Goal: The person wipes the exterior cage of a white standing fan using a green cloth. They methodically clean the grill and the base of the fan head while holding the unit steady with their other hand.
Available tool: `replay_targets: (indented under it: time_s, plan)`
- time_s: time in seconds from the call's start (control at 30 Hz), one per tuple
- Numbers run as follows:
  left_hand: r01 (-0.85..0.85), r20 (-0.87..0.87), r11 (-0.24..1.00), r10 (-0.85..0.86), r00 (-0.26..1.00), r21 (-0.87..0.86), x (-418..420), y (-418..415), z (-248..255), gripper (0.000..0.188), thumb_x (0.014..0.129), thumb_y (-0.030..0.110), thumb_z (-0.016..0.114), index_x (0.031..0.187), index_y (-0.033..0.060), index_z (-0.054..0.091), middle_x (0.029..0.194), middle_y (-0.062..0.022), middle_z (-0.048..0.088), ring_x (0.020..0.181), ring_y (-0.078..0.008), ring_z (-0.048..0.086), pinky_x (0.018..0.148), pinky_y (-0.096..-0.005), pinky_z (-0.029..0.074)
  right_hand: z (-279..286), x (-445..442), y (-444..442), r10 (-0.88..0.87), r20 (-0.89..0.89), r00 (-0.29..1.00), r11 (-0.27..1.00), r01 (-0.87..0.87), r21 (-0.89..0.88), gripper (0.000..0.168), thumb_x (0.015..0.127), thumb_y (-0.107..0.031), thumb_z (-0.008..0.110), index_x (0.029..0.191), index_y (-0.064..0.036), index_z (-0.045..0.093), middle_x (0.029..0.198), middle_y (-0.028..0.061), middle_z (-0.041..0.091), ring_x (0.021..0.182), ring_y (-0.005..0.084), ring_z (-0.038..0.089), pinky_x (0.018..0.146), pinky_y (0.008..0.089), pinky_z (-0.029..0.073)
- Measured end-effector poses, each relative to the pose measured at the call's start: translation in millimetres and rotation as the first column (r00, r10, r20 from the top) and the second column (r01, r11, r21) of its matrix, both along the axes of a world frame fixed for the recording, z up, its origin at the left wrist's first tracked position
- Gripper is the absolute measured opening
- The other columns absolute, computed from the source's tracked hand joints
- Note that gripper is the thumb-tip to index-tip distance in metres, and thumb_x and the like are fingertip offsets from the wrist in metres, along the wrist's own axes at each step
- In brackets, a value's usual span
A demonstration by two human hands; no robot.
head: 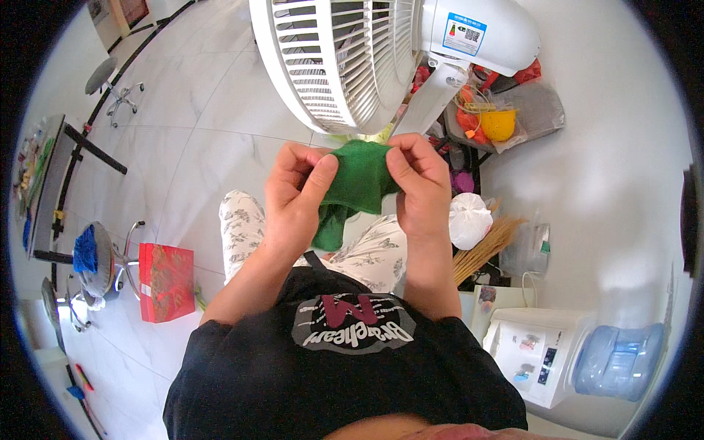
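A piece of green knitted fabric (pixel 360 176) is stretched between my two hands in front of my lap. My left hand (pixel 300 184) pinches its left upper edge between thumb and forefinger. On the other side, my right hand (pixel 418 179) grips the right edge the same way. Part of the fabric hangs lower, below my left thumb, as a narrow green flap (pixel 330 226). What sort of garment or cloth it is, I cannot tell. Just beyond the fabric stands a white electric fan (pixel 335 66), its grille turned to the left.
Right of me are a white plastic bag (pixel 470 220), a straw broom (pixel 487 247) and a water dispenser (pixel 531 352) with a blue bottle (pixel 621 360). A chair (pixel 542 113) holds a yellow container (pixel 498 125). Leftward are a red box (pixel 166 283), a stool (pixel 99 275) and a table (pixel 47 187).
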State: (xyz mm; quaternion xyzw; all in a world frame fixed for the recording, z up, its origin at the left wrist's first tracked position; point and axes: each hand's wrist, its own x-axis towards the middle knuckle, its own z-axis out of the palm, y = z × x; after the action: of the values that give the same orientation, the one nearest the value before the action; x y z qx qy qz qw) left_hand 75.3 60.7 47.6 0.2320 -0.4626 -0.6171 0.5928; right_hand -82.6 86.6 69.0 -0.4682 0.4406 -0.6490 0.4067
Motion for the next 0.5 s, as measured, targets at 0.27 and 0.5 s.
replay_targets:
  time_s: [0.27,0.5]
  plan:
    - [-0.143,0.054,0.988,0.146,0.988,-0.055,11,2,4,0.010,0.096,0.008,0.053,0.095,0.0037,0.045,0.100,-0.0085,0.060,0.084,-0.0097,0.054,0.076,-0.0234,0.046,-8,-13,-10,0.336,-0.002,0.942,0.926,-0.330,0.182,0.027,0.077,-0.010,0.075,0.099,-0.001,0.063,0.088,0.0014,0.064,0.080,0.0083,0.058,0.069,0.0224,0.046]
    - [-0.026,0.128,0.996,0.036,0.991,-0.082,13,-1,3,0.010,0.096,0.007,0.053,0.096,0.0037,0.043,0.100,-0.0098,0.061,0.084,-0.0104,0.056,0.074,-0.0234,0.047,0,2,-4,0.291,0.341,0.894,0.952,-0.306,-0.011,0.019,0.080,-0.003,0.069,0.097,-0.002,0.060,0.087,0.0024,0.063,0.075,0.0106,0.059,0.068,0.0243,0.048]
